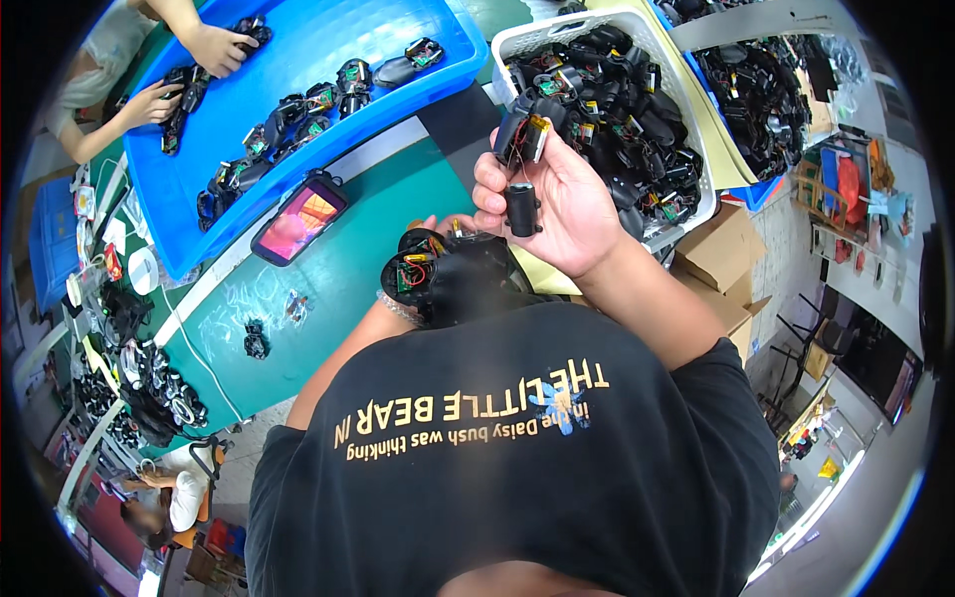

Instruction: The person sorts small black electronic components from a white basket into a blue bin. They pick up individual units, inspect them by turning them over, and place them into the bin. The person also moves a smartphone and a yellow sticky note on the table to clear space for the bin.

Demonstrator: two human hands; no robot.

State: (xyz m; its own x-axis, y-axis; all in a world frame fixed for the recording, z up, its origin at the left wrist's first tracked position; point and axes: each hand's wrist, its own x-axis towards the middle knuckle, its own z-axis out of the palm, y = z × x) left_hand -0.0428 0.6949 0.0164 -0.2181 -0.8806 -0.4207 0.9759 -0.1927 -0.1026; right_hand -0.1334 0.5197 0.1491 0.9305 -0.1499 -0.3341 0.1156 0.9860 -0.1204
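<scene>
Raised over the right side of the bench, my right hand grips an opened black electronic unit. Thin red wires and a yellow-ended cell show on it, and a black cylindrical part hangs below against my fingers. Close to my chest, my left hand is curled round several similar black units with green circuit boards and red wires showing. Those units and the shirt cover most of this hand; only some fingertips and the wrist with a bracelet show.
A white basket heaped with black units stands at the front right. A blue tray holds a row of them; a co-worker's hands handle more there. A phone and a small black part lie on the green bench. Cardboard boxes stand right.
</scene>
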